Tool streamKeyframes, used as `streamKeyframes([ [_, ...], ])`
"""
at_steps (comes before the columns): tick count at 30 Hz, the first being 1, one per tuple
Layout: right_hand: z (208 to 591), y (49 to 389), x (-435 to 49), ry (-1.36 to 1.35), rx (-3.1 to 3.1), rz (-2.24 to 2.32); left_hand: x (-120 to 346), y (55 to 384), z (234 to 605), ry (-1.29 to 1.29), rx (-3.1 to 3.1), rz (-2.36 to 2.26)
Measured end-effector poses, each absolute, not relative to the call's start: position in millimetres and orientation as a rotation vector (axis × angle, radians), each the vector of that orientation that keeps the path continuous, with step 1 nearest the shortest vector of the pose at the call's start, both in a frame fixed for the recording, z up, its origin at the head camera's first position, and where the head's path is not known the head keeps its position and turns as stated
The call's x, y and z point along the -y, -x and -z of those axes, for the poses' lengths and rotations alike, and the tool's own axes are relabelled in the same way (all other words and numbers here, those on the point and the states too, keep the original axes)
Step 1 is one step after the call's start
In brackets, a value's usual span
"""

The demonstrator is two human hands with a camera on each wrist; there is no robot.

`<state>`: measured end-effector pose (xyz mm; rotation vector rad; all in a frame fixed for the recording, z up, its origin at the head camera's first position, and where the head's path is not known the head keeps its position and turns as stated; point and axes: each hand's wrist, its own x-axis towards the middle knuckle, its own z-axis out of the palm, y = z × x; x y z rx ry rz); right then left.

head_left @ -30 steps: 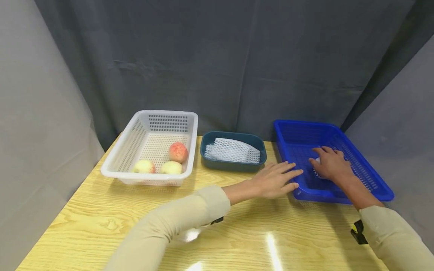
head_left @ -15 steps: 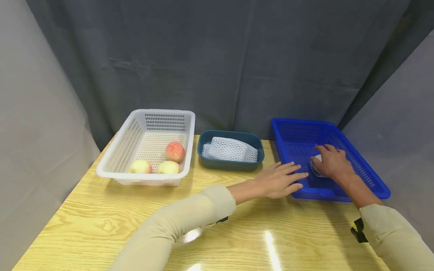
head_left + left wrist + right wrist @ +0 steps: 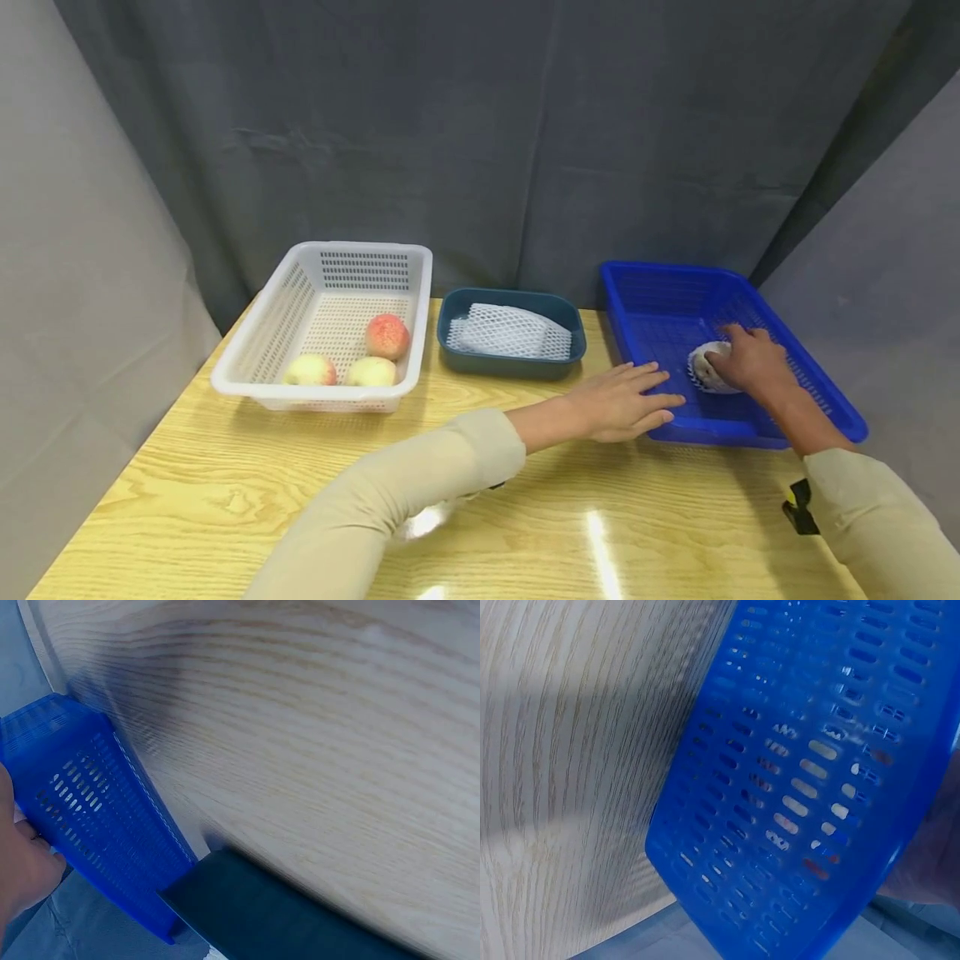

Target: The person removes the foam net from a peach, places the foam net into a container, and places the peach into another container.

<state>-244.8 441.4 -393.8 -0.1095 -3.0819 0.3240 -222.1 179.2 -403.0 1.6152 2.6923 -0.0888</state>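
In the head view a pale, peach-like fruit (image 3: 705,372) in a white foam net sits inside the blue basket (image 3: 757,435). My right hand (image 3: 757,362) holds its right side, thumb on the near face and fingers reaching round the far side. Slots in the basket wall (image 3: 727,787) show bits of net and fruit in the right wrist view. My left hand (image 3: 618,404) has its fingers straight and spread, resting at the basket's near left rim. The left wrist view catches part of a hand (image 3: 30,870) by the blue basket (image 3: 112,802).
A white basket (image 3: 243,367) at the left holds a red peach (image 3: 387,336) and two pale yellow fruits (image 3: 371,372). Between the baskets stands a dark green tray (image 3: 510,365) with white foam nets (image 3: 510,329). A grey curtain (image 3: 375,125) hangs behind the wooden table (image 3: 225,500).
My right hand has shifted right over the netted fruit, uncovering more of it, and the fruit's pale face now shows. My left hand has slid slightly right along the basket rim.
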Motion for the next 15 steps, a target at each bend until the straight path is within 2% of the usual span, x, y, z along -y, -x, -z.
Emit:
streamKeyframes([
  [9, 399.9, 250.1, -454.5, -0.264, 3.177, -0.219, -180.9, 222.6, 404.3, -1.636, -2.712, 0.160],
  [15, 406.0, 251.5, -457.6, -0.353, 3.222, -0.188, -180.3, 223.7, 405.6, -1.658, -2.704, 0.164],
])
